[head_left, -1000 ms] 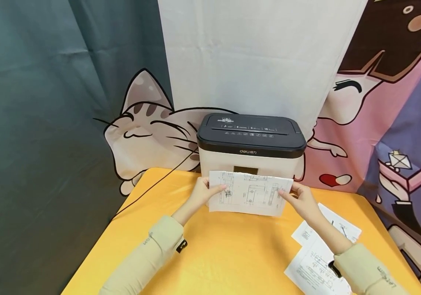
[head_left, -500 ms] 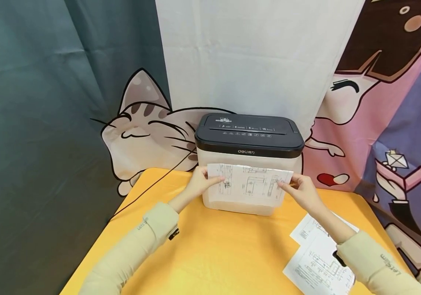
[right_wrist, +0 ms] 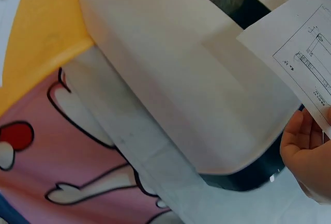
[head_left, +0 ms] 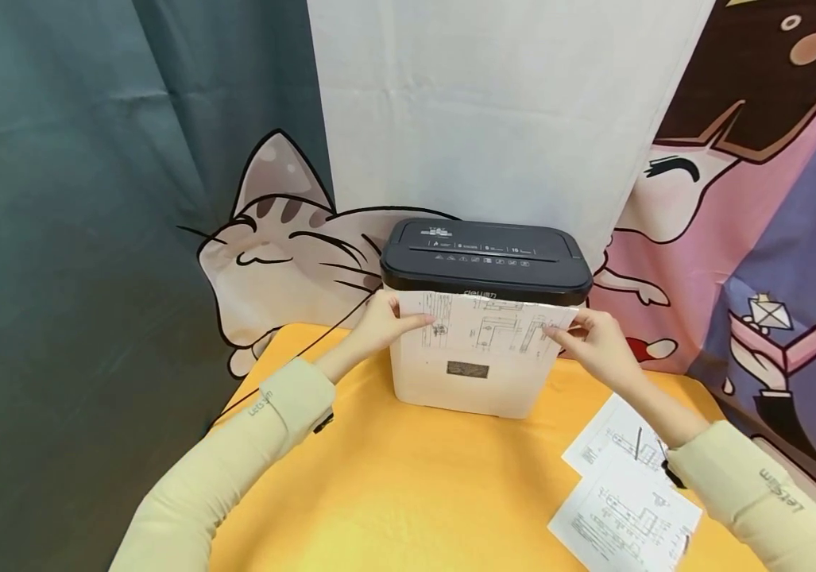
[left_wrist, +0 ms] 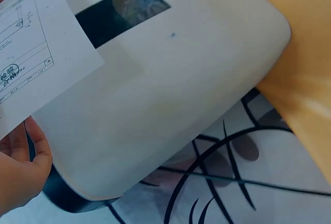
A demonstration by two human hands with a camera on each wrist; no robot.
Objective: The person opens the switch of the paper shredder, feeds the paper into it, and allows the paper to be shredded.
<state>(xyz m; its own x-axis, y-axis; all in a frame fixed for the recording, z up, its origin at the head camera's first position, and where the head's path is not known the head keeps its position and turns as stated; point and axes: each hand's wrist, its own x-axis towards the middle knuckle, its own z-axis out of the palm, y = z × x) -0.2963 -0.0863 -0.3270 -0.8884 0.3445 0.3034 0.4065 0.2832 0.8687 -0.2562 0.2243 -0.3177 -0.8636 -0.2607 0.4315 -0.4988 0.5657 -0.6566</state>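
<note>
Between both hands, a printed sheet of paper point(head_left: 496, 338) with technical line drawings stands roughly upright, its torn-looking top edge level with the brand name on the paper shredder point(head_left: 486, 274). My left hand point(head_left: 382, 324) pinches its left side, thumb on the printed face. On the opposite side, my right hand point(head_left: 593, 340) grips it the same way. The shredder has a black lid with a narrow slot and a pale bin with a dark window point(left_wrist: 124, 14). In the right wrist view, the paper point(right_wrist: 300, 53) overlaps the bin's front.
Two more printed sheets point(head_left: 625, 508) overlap on the yellow tablecloth point(head_left: 393, 492) at the right, partly under my right forearm. A black cord point(head_left: 332, 327) runs from the shredder to the table's left edge. Behind stands a cartoon-printed curtain point(head_left: 279, 246).
Both hands have raised the sheet from low in front of the bin to the lid's front edge. The bin's window now shows below the paper. The shredder stays put.
</note>
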